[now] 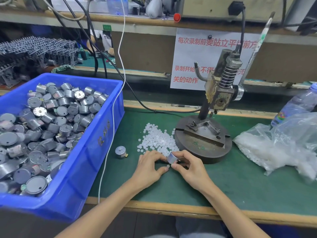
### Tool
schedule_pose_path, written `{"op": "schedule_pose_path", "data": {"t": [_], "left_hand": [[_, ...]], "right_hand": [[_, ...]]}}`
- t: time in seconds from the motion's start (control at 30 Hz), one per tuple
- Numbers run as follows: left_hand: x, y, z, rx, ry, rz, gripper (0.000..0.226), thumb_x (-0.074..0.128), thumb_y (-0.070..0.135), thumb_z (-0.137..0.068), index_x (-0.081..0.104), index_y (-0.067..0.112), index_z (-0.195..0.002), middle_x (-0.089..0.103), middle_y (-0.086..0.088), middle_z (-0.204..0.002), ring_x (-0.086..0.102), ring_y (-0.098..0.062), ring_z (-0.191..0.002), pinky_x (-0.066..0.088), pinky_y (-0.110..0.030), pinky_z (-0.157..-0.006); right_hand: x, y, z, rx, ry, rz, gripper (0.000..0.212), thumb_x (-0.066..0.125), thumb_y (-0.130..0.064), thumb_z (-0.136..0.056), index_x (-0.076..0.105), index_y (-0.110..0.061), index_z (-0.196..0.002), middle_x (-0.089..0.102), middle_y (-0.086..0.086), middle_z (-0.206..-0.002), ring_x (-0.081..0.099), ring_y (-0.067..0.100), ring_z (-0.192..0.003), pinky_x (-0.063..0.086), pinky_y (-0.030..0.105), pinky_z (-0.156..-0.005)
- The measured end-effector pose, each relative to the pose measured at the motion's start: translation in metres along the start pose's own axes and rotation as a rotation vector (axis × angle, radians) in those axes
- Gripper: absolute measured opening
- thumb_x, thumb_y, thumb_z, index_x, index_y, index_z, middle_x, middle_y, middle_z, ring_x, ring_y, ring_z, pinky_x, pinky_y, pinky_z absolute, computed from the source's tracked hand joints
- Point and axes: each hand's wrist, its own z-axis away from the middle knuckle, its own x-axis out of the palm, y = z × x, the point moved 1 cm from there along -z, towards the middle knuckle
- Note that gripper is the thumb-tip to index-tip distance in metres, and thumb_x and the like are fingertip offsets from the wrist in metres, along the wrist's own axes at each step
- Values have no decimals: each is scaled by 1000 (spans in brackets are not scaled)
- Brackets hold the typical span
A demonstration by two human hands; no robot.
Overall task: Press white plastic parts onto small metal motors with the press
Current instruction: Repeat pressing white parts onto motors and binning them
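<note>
Holding a small silver cylindrical metal motor [172, 158] just in front of the dark iron hand press [204, 146], the right hand [190, 169] curls its fingers round it. The left hand [151, 167] pinches a tiny white plastic part [168, 166] alongside. Probable risk: the part seats crooked and drops.

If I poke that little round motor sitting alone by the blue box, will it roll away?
Probably not: the lone motor stands on a flat end on the mat, so it would likely slide. Tipped onto its round side, it might roll. It looks metal, probably heavy for its size.
</note>
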Motion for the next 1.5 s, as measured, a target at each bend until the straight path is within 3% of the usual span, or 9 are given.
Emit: {"op": "schedule_pose_path", "data": {"t": [0.37, 0.67, 0.87, 1.0, 1.1, 1.2, 1.3, 1.4, 1.5], "left_hand": [[-4, -5, 6, 6, -30, 45, 39, 69, 24, -81, 48, 30, -113, 53, 24, -96, 43, -2, -92, 23, -8, -87], [-7, 1, 8, 57, -30, 88, 52, 64, 13, -81, 50, 33, -127, 56, 18, -100, 44, -1, -91, 27, -20, -93], [-11, 8, 5, 30, 13, 244, 18, 61, 25, -90, 65, 30, -106, 66, 14, -86, 55, -12, -88, 41, -30, -90], [-10, 10, 5, 21, 25, 261, 13, 64, 24, -88, 67, 27, -100, 60, 25, -76, 52, -10, -85, 42, -30, -87], [-10, 9, 5, 34, 39, 239, 13, 65, 21, -87, 67, 22, -100, 57, 29, -79, 50, -12, -89, 41, -29, -88], [-9, 8, 7, 70, 58, 213, 14, 66, 17, -86, 68, 18, -100, 52, 41, -88, 50, -15, -89, 39, -23, -85], [-9, 8, 8, 69, 61, 201, 14, 66, 17, -86, 68, 18, -99, 55, 27, -78, 50, -15, -89, 38, -22, -84], [-8, 9, 7, 55, 45, 180, 15, 63, 22, -89, 66, 21, -103, 52, 25, -79, 48, -8, -87, 37, -21, -83], [-8, 13, 4, 31, 10, 217, 21, 60, 24, -91, 61, 32, -110, 55, 23, -87, 51, -7, -94, 40, -25, -91]], "right_hand": [[1, 0, 1, -80, -28, 96, 33, 70, 3, -80, 61, -21, -101, 65, -8, -101, 61, -3, -78, 44, 8, -73], [3, 6, 1, -260, -33, 236, 29, 68, 6, -80, 63, -6, -106, 62, 0, -102, 58, -2, -82, 44, 6, -73], [5, 11, 1, -404, -66, 331, 28, 61, 3, -84, 61, -3, -111, 58, 6, -110, 58, 13, -87, 52, 30, -77], [5, 11, 2, -442, -74, 340, 30, 60, 3, -85, 59, -5, -114, 57, 11, -113, 60, 21, -87, 54, 42, -75], [4, 13, 2, -440, -86, 362, 26, 60, 4, -86, 60, 1, -112, 56, 13, -115, 59, 18, -90, 55, 40, -76], [5, 10, 2, -489, -78, 372, 32, 61, 5, -84, 55, -11, -111, 58, 11, -114, 50, 2, -94, 51, 28, -82], [5, 8, 2, -504, -79, 366, 37, 62, 8, -82, 53, -14, -110, 59, 12, -111, 46, -3, -93, 49, 23, -82], [4, 9, 2, -439, -96, 353, 27, 63, 7, -82, 61, -1, -108, 61, 11, -107, 54, 5, -87, 51, 25, -80], [3, 2, 1, -236, -65, 204, 23, 63, 0, -87, 61, -10, -107, 65, 4, -98, 60, 4, -83, 48, 16, -77]]}}
